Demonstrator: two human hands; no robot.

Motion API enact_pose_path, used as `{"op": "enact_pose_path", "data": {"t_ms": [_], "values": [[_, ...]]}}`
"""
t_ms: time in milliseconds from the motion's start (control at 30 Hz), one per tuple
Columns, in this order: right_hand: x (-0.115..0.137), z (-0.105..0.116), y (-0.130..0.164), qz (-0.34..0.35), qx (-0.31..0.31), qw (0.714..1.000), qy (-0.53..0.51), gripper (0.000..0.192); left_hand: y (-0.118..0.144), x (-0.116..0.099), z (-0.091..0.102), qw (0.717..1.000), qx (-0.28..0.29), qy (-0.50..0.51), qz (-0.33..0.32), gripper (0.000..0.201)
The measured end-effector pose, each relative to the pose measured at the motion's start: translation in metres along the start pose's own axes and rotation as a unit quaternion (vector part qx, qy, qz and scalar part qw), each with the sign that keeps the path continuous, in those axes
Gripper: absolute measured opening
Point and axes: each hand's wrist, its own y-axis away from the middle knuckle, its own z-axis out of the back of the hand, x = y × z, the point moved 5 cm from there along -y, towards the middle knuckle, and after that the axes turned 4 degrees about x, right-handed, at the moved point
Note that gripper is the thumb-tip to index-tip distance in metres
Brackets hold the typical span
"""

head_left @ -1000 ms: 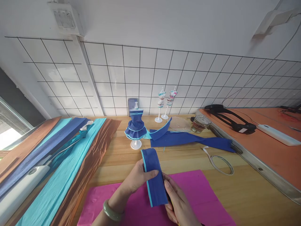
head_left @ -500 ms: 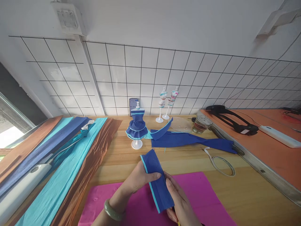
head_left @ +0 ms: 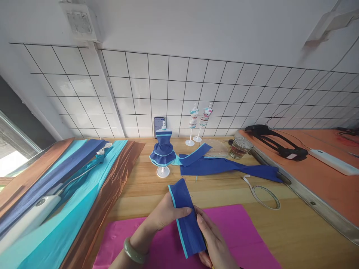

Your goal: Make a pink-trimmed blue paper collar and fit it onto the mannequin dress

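A dark blue crepe paper strip (head_left: 187, 220) with a turquoise edge is held slantwise over a pink sheet (head_left: 238, 228). My left hand (head_left: 165, 211) is closed on its left side, thumb on top and fingers underneath. At the strip's right edge, my right hand (head_left: 211, 233) is closed around scissors (head_left: 206, 244), mostly hidden; only a dark edge and a bit of yellow show. Beyond the hands, a small dress form (head_left: 163, 149) wears a blue tiered dress with turquoise trim. More blue crepe paper (head_left: 207, 166) lies to its right.
Long brown, blue and turquoise paper strips (head_left: 98, 190) and a white power strip (head_left: 42, 209) cover the left side. Two small dress forms (head_left: 193, 123), a phone (head_left: 159, 125) and a glass (head_left: 240, 147) stand at the back. A coiled white tape (head_left: 266, 198) lies right.
The held strip's lower end has shifted slightly left and down. The loose blue piece's raised tip has settled flatter. At the left, turquoise paper has billowed over part of the power strip.
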Motion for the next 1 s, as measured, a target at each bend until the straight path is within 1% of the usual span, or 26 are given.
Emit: {"op": "enact_pose_path", "data": {"t_ms": [200,367,467,600,800,1000], "values": [[0.0011,-0.0003,0.001,0.009,-0.036,0.999,0.005,0.071,-0.0016,0.004,-0.0022,0.999,0.032,-0.004,0.005,0.032],[0.0011,-0.0018,0.0003,0.0,-0.025,1.0,-0.004,0.07,-0.0008,0.0049,0.0002,1.0,0.015,-0.009,-0.003,0.043],[0.0015,-0.001,0.0005,0.01,-0.035,0.999,-0.006,0.066,-0.0003,0.0037,-0.0006,1.0,0.025,-0.014,-0.007,0.038],[0.0008,-0.001,0.0016,0.01,-0.052,0.998,-0.017,0.066,-0.001,0.0038,-0.0005,1.0,0.023,-0.018,-0.002,0.031],[-0.0026,0.0001,0.0005,-0.014,-0.055,0.998,-0.041,0.067,-0.0004,0.0049,-0.0002,0.999,0.016,-0.031,0.01,0.029],[-0.0047,0.002,0.0001,-0.024,-0.059,0.997,-0.039,0.062,0.0,0.0023,-0.0004,0.999,0.014,-0.028,0.006,0.029]]}}
